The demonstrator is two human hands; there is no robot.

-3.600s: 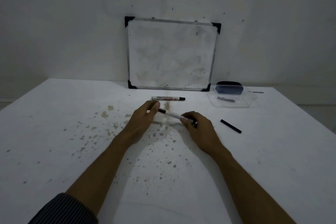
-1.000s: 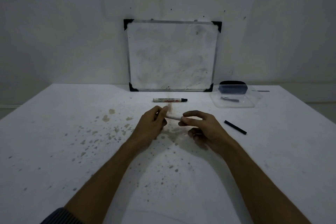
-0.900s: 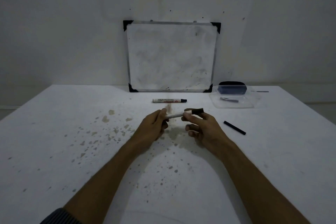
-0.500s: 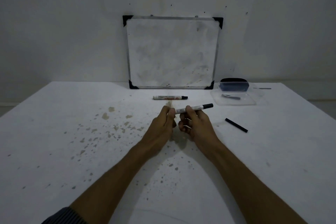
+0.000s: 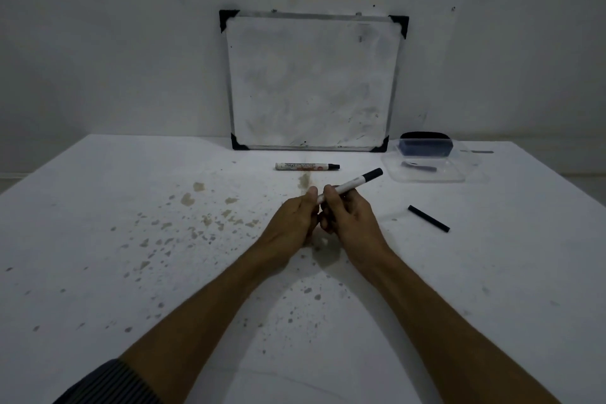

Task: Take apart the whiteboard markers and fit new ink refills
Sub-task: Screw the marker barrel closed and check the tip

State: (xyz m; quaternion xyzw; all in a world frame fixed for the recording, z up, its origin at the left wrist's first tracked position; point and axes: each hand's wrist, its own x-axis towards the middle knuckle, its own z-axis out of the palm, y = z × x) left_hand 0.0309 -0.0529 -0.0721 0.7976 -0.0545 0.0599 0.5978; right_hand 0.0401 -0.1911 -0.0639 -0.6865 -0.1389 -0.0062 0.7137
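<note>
The held marker (image 5: 352, 185) is white with a black cap; the second marker (image 5: 307, 166) is white with reddish print and a black end. A black stick (image 5: 428, 218) lies on the white table (image 5: 98, 239), which is speckled with brownish stains. The whiteboard (image 5: 313, 82) is smudged white with black corners. The sleeve (image 5: 108, 384) is dark and finely striped

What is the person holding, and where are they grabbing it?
A whiteboard marker. Both hands pinch its near, white end: the right hand wraps the barrel, the left hand grips the very tip. Its black end points up and away, free.
</note>
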